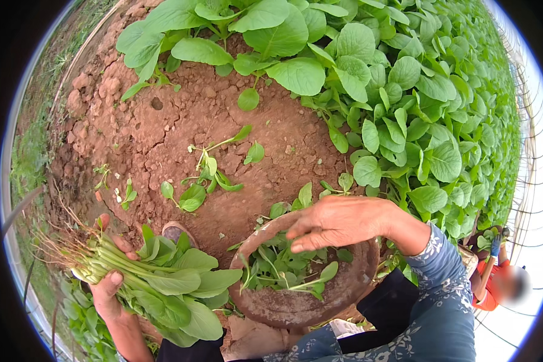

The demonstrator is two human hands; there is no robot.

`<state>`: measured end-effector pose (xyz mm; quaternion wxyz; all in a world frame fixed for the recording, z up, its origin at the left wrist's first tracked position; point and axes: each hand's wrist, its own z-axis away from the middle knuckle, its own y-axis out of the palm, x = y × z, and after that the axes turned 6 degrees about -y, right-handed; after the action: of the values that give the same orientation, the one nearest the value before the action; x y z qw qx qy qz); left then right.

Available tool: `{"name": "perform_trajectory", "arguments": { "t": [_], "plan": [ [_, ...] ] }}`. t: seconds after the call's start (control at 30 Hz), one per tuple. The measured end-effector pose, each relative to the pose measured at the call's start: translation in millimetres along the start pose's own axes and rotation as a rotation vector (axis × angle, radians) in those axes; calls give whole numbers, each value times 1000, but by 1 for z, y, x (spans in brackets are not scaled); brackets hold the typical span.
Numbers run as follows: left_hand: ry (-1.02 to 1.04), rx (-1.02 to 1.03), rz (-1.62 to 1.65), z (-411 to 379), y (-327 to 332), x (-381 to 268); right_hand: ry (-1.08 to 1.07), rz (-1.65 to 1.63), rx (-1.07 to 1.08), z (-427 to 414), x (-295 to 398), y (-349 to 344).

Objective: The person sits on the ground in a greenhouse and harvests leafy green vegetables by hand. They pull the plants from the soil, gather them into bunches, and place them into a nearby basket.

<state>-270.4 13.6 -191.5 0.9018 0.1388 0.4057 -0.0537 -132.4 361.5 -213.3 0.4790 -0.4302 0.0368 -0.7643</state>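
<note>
My left hand (113, 267) grips a thick bunch of leafy greens (172, 285) by the stems, roots pointing left and leaves to the right. My right hand (328, 224) hangs over a round, soil-stained basin (298, 310), its fingers slightly bent and nothing seen in them. Inside the basin lie loose leaves and small plants (285, 267). Pulled sprigs and single leaves (192, 197) are scattered over the reddish soil beyond it.
Dense leafy greens (402, 113) grow along the top and right. Cracked soil (163, 117) lies ahead, with a shoe (179, 233) near the bunch. A co-worker in a red top (486, 283) is at the far right, beside the ribbed white covering (502, 330).
</note>
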Motion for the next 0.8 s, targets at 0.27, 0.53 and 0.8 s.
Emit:
{"name": "perform_trajectory", "arguments": {
  "t": [0.27, 0.53, 0.8],
  "plan": [
    [-19, 1, -134, -9, -1, -1, 338, 1485, 27, -102, -139, -11],
    [-84, -32, -212, -14, -27, 9, 420, 1518, 13, -106, -181, -35],
    [-128, -72, -251, -14, -29, 11, 425, 1495, 3, -121, -170, -49]
  ]
}}
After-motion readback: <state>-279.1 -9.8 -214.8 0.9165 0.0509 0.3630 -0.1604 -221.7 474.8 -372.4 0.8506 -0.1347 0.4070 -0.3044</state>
